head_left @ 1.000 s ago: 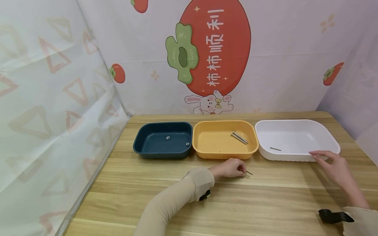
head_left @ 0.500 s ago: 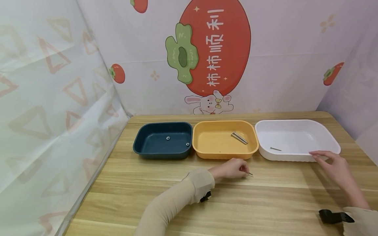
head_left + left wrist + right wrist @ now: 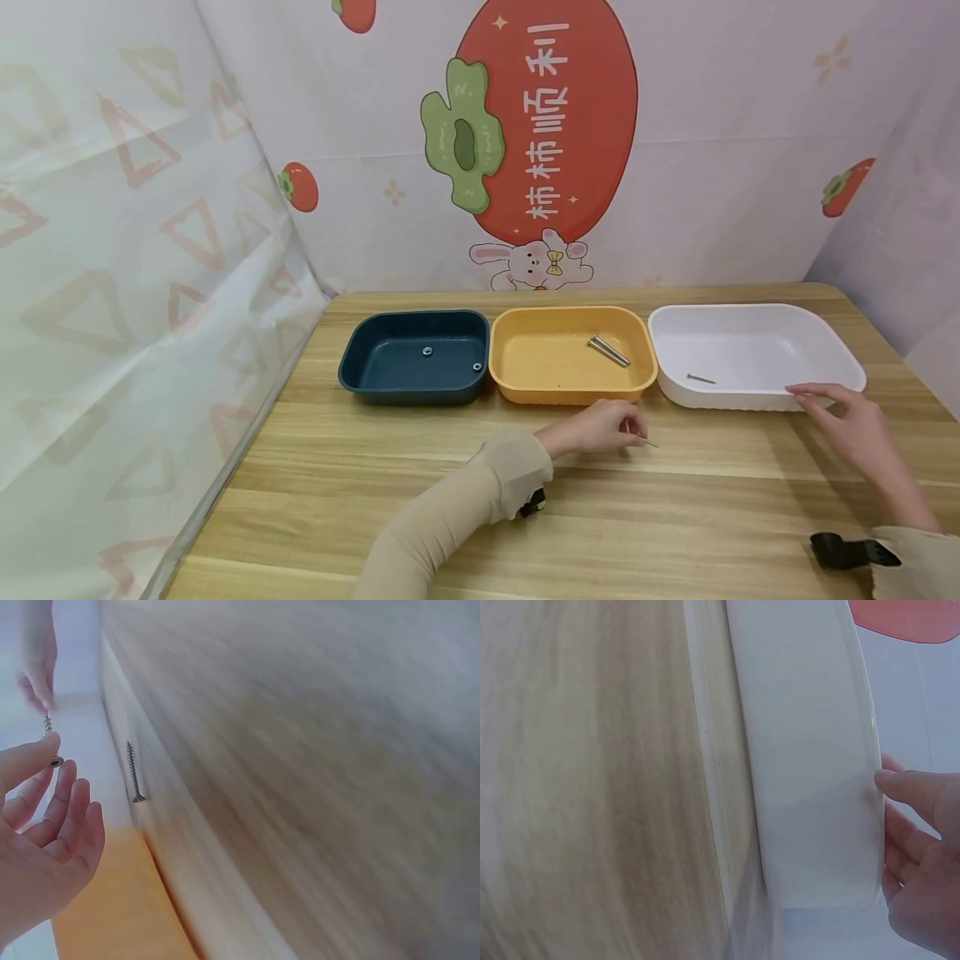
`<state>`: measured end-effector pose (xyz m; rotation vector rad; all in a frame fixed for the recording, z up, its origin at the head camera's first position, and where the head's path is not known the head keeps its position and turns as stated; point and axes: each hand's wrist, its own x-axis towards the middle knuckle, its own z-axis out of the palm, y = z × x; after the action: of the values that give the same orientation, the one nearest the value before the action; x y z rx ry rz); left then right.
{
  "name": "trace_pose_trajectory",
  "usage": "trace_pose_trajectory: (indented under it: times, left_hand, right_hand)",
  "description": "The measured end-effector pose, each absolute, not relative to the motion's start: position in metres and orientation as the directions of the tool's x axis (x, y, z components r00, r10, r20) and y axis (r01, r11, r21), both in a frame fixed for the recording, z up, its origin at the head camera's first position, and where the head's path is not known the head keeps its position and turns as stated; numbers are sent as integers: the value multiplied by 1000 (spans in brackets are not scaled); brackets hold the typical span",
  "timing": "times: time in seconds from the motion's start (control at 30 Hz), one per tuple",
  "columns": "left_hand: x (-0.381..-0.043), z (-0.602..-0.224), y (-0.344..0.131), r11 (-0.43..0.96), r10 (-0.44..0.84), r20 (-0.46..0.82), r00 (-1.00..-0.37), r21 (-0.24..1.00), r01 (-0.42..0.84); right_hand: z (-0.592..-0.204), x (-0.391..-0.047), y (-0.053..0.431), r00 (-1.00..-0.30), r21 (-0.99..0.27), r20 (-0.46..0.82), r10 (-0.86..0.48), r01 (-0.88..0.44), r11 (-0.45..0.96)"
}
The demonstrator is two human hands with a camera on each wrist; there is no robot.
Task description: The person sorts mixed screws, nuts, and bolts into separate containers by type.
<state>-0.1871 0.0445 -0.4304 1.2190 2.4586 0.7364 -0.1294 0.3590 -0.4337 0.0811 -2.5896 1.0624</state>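
Note:
My left hand (image 3: 600,427) is over the table just in front of the yellow tray (image 3: 540,395). In the left wrist view, its thumb and index finger pinch a screw (image 3: 56,760) by the head end, while the other fingers are loosely bent. A second screw (image 3: 133,772) lies on the wooden table close to this hand. In the head view only one thin screw (image 3: 651,443) shows past the fingertips. At the right, my right hand (image 3: 851,421) grips the near rim of the white tray (image 3: 810,750), thumb outside and fingers inside.
The dark blue tray (image 3: 420,397) holds two nuts (image 3: 427,352). A few long bolts (image 3: 609,350) lie in the yellow tray. One small screw (image 3: 701,379) rests in the white tray. All three trays stand in a row on the wooden table (image 3: 600,533), before a printed cloth backdrop.
My left hand has shifted slightly to the right. Two screw ends stuck out past its fingers earlier; now one shows in the head view. My right hand has stayed on the white tray.

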Motion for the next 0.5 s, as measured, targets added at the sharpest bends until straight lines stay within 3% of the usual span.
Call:
trace_pose_trajectory:
  times: [0.5]
  left_hand:
    - [-181,-420,62,479,798,37,-602,566,670]
  right_hand:
    - [-435,-130,359,-933,-678,353,75,-200,707]
